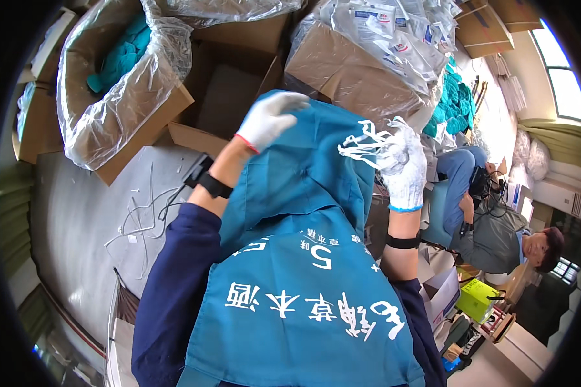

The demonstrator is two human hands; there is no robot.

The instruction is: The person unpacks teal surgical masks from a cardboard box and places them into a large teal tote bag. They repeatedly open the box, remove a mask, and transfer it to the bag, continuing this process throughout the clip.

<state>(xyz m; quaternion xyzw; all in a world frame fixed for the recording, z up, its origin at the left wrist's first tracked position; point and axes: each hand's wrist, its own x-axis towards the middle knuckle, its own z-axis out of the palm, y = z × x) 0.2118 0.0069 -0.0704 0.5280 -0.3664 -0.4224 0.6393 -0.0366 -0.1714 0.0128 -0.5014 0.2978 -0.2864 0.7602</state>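
My right hand [405, 169], in a white knit glove with a blue cuff, is closed around a bunch of white straps [363, 147]. Loose ends and loops of the straps stick out toward the left. My left hand [269, 121], in a white glove with a red cuff, holds nothing and has its fingers apart. It hovers over the upper part of a teal apron [290, 251] with white lettering, which covers my lap.
A plastic-lined carton [122, 138] with teal items [122, 55] stands at the far left. Beside it are an open carton [229, 90] and one heaped with clear packets [394, 39]. Teal pieces [455, 100] lie farther right, near a seated person [490, 235]. White strips [139, 222] lie on the floor.
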